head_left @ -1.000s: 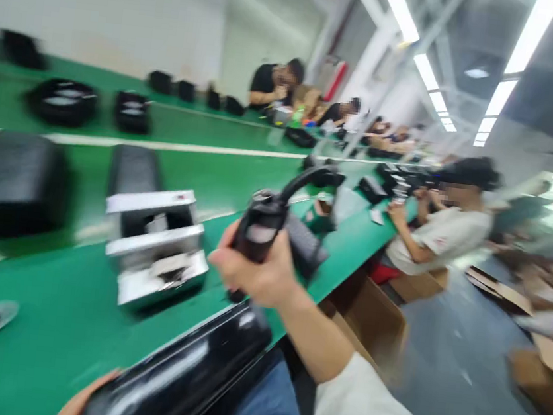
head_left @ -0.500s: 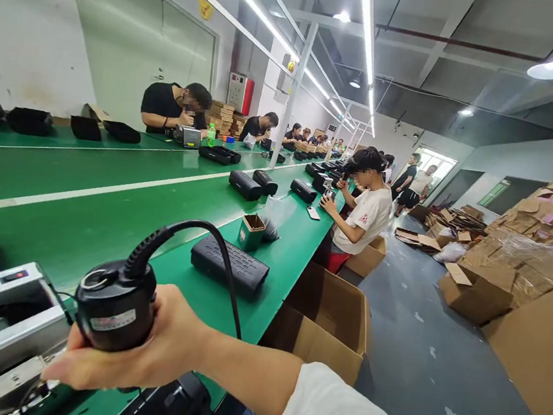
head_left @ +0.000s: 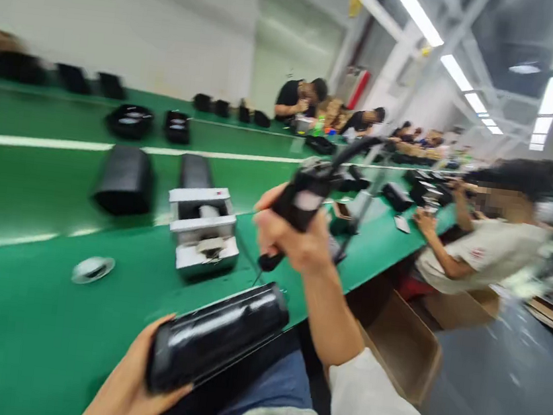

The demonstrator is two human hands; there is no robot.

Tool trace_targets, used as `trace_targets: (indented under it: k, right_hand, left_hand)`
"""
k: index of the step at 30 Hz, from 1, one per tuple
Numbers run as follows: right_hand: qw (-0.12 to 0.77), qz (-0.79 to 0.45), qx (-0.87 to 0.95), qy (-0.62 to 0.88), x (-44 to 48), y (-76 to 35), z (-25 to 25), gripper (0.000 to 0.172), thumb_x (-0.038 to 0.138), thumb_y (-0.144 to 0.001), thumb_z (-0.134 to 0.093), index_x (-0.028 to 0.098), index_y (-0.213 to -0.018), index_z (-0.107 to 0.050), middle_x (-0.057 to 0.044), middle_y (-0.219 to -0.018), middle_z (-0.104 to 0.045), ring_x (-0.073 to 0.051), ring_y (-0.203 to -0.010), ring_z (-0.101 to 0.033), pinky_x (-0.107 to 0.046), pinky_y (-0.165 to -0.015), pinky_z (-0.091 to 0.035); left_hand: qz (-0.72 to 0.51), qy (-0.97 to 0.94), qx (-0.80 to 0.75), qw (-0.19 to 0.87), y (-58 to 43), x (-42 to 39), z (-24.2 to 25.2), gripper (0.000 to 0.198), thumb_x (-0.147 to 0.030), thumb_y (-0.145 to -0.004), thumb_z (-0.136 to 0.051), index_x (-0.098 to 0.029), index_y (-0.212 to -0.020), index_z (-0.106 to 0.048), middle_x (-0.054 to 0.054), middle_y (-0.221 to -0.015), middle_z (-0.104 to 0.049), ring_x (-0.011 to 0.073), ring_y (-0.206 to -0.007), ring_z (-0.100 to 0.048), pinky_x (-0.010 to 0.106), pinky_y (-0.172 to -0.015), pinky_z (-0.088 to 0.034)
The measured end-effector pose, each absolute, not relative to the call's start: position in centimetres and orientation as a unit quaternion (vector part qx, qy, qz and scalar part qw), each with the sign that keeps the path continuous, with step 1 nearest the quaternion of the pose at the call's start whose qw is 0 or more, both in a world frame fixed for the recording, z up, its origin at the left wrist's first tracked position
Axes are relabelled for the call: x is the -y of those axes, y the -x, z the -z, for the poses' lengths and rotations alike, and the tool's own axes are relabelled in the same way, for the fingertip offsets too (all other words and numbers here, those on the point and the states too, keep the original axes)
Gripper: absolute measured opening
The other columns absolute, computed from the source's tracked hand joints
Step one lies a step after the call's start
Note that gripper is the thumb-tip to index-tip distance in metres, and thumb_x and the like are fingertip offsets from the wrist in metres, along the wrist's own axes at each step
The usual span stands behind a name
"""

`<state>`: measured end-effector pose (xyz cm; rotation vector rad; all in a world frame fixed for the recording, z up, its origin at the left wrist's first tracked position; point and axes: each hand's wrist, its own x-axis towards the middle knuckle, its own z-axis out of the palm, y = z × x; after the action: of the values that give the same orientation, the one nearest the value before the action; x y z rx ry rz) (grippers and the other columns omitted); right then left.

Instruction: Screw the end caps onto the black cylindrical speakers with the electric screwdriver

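Green surface (head_left: 37, 333) stretches beyond black casing (head_left: 219, 334), which is at its near edge, L hand (head_left: 139, 365) cupped round one end, prob. to steady it; behind casing, open white-sided unit (head_left: 204, 228) sits apart, likely placed w/in reach. R hand (head_left: 297, 240), wrapped round black corded tool (head_left: 293, 204), angles it tip-down near casing's far end, apparently for control. Pale label (head_left: 308, 201) on tool: blurred, no brand legible.

At seven o'clock, the black case (head_left: 219, 334) covers part of the left hand (head_left: 130, 372), cut off below. Mid-dial, the right hand (head_left: 309, 248) hides some of a black tool (head_left: 289, 204), label (head_left: 307, 201) unreadably blurred. At three, a co-worker (head_left: 481, 254) is smeared.
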<state>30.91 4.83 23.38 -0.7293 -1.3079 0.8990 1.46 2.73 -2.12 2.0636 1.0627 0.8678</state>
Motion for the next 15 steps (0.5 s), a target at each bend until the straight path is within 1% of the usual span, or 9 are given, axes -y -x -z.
trace_targets:
  k: [1,2,3,5,7,9,12,15]
  right_hand:
    - [0.674,-0.358,0.573,0.299,-5.2,-30.7,-23.9,0.026,0.041,-0.092,-0.093,0.022,-0.099,-0.076,0.009,-0.057,-0.059,-0.008,-0.042,-0.051,-0.023,-0.041,-0.042]
    - [0.695,-0.330,0.576,0.278,-5.8,-30.4,-24.3,0.024,0.040,-0.094,-0.091,0.023,-0.103,-0.077,0.009,-0.058,-0.059,-0.009,-0.042,-0.052,-0.024,-0.042,-0.043]
    - [0.713,-0.307,0.575,0.260,-6.6,-29.9,-24.5,0.021,0.038,-0.095,-0.090,0.024,-0.103,-0.076,0.010,-0.058,-0.059,-0.009,-0.042,-0.052,-0.025,-0.043,-0.044]
    - [0.731,-0.281,0.574,0.237,-8.2,-28.7,-24.5,0.019,0.036,-0.095,-0.089,0.025,-0.096,-0.073,0.010,-0.059,-0.058,-0.010,-0.043,-0.053,-0.026,-0.043,-0.046]
    - [0.736,-0.270,0.571,0.242,-9.6,-27.2,-24.0,0.025,0.036,-0.095,-0.088,0.025,-0.086,-0.067,0.010,-0.058,-0.057,-0.009,-0.043,-0.053,-0.026,-0.044,-0.047]
    - [0.734,-0.258,0.571,0.262,-10.9,-25.9,-23.4,0.031,0.040,-0.095,-0.087,0.025,-0.081,-0.063,0.009,-0.058,-0.055,-0.009,-0.044,-0.052,-0.025,-0.045,-0.048]
    - [0.725,-0.249,0.572,0.292,-12.4,-24.6,-22.7,0.037,0.046,-0.093,-0.087,0.024,-0.078,-0.062,0.008,-0.061,-0.056,-0.008,-0.045,-0.053,-0.026,-0.046,-0.048]
    - [0.715,-0.253,0.564,0.325,-13.4,-24.0,-22.4,0.044,0.055,-0.089,-0.090,0.024,-0.077,-0.062,0.007,-0.064,-0.057,-0.009,-0.048,-0.053,-0.026,-0.046,-0.045]
  left_hand:
    - [-0.319,-0.787,-0.409,0.334,-0.9,-1.9,2.1,0.089,-0.047,-0.080,-0.093,-0.024,-0.155,-0.052,0.015,-0.143,-0.073,0.0409,-0.126,-0.077,0.059,-0.109,-0.066]
    - [-0.306,-0.783,-0.416,0.346,-0.7,-1.3,2.0,0.092,-0.043,-0.080,-0.092,-0.025,-0.159,-0.048,0.017,-0.152,-0.068,0.0419,-0.135,-0.073,0.061,-0.116,-0.062]
    - [-0.299,-0.781,-0.418,0.355,-0.6,-1.1,1.8,0.096,-0.039,-0.079,-0.093,-0.025,-0.160,-0.044,0.018,-0.155,-0.066,0.0422,-0.139,-0.071,0.061,-0.120,-0.059]
    - [-0.295,-0.774,-0.422,0.369,-0.9,-1.0,1.3,0.099,-0.033,-0.078,-0.093,-0.026,-0.162,-0.040,0.018,-0.158,-0.063,0.0415,-0.143,-0.068,0.061,-0.123,-0.056]
    - [-0.294,-0.771,-0.420,0.379,-1.2,-1.0,0.8,0.101,-0.029,-0.077,-0.093,-0.027,-0.162,-0.038,0.018,-0.159,-0.061,0.0406,-0.144,-0.066,0.061,-0.123,-0.056]
    - [-0.290,-0.771,-0.416,0.385,-1.3,-0.9,0.5,0.102,-0.027,-0.078,-0.093,-0.029,-0.163,-0.037,0.017,-0.161,-0.059,0.0403,-0.145,-0.065,0.061,-0.123,-0.055]
    - [-0.289,-0.773,-0.409,0.390,-1.3,-0.8,0.5,0.102,-0.027,-0.078,-0.094,-0.030,-0.162,-0.037,0.017,-0.162,-0.058,0.0406,-0.147,-0.063,0.061,-0.124,-0.055]
    - [-0.294,-0.772,-0.408,0.388,-1.2,-0.8,0.6,0.103,-0.029,-0.076,-0.095,-0.030,-0.162,-0.038,0.016,-0.162,-0.059,0.0410,-0.147,-0.064,0.061,-0.124,-0.055]
